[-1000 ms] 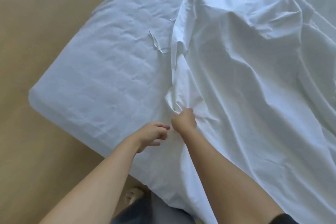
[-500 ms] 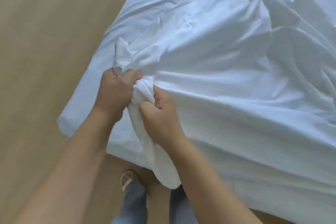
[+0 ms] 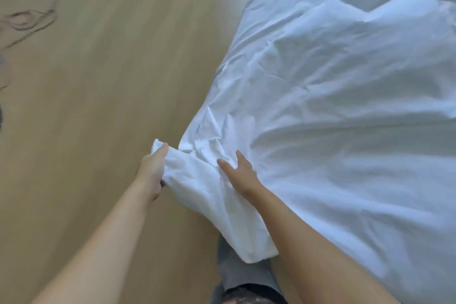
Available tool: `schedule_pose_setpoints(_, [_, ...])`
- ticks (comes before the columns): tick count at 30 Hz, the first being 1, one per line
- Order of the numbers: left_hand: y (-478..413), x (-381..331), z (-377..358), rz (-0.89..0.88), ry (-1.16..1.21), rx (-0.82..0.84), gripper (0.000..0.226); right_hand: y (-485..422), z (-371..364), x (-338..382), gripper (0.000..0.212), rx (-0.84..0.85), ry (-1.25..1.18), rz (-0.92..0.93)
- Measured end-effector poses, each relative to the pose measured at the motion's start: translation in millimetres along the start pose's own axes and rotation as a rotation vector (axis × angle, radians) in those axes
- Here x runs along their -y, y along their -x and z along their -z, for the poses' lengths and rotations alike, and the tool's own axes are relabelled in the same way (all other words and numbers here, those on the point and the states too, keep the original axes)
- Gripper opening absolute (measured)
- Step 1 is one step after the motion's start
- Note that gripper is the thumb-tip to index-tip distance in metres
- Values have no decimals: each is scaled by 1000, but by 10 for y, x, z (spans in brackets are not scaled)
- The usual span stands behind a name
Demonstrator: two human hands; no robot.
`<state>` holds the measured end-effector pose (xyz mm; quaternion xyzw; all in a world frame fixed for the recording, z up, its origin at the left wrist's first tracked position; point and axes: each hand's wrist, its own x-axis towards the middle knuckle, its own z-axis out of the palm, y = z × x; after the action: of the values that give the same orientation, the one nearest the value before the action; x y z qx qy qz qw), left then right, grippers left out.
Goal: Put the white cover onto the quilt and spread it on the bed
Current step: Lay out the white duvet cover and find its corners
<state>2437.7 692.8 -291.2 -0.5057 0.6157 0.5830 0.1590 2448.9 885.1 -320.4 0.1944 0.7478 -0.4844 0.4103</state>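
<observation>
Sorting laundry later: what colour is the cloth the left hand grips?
Plain white, no pattern; the cover in the left hand shows best in the head view.

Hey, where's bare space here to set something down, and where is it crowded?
The wooden floor between the cables and the white cover is bare. The cover beyond the right hand carries nothing but wrinkles. It is crowded at the bunched corner, which the left hand grips, right hand resting beside it.

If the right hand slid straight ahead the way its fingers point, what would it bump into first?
The right hand lies flat on the white cover, with straight fingers pointing away from the person. Sliding straight on, it would probably meet that cover's crumpled folds just past the fingertips. Depth is hard to judge here.
</observation>
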Motion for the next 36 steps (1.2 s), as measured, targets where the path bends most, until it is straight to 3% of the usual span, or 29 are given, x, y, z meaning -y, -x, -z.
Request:
schedule_pose_setpoints(1, [-34,-98,-36,-19,14,53,26,-70,-28,95,80,27,-9,-35])
schedule_pose_setpoints(4, [-139,-469,-156,-47,6,157,26,-239,-77,462,27,142,216,-53])
schedule_pose_setpoints(6, [-187,-743,-154,-76,-1,203,27,-321,-114,743,33,63,296,-21])
schedule_pose_setpoints(8, [-250,-1044,2,-121,16,282,32,-317,-189,1085,29,-219,92,65])
schedule_pose_setpoints(10, [-313,-1307,269,-161,42,406,52,-231,-262,1461,24,-593,-282,242])
schedule_pose_setpoints(12, [-397,-1443,593,-115,-47,504,61,-128,-352,1806,20,-748,-504,409])
schedule_pose_setpoints(14, [-521,-1457,855,-9,-252,576,36,-187,-563,1957,19,-740,-438,407])
schedule_pose_setpoints(15, [-619,-1439,974,35,-373,580,26,-307,-725,1939,20,-688,-319,313])
schedule_pose_setpoints(16, [-714,-1439,1075,56,-490,588,30,-447,-904,1877,20,-619,-176,178])
schedule_pose_setpoints(18, [-907,-1510,1196,4,-611,590,28,-607,-1252,1745,27,-437,42,-91])
schedule_pose_setpoints(20, [-1015,-1700,1224,-108,-692,610,13,-639,-1476,1723,39,-370,90,-210])
schedule_pose_setpoints(22, [-1088,-1940,1181,-202,-757,660,6,-613,-1556,1847,43,-426,-25,-221])
schedule_pose_setpoints(29, [-1158,-2721,680,-357,-848,814,14,-732,-1173,2610,36,-652,-290,-91])
schedule_pose_setpoints(36, [-1190,-3863,-407,-494,-964,899,15,-1149,-2,3256,33,-849,-449,-34])
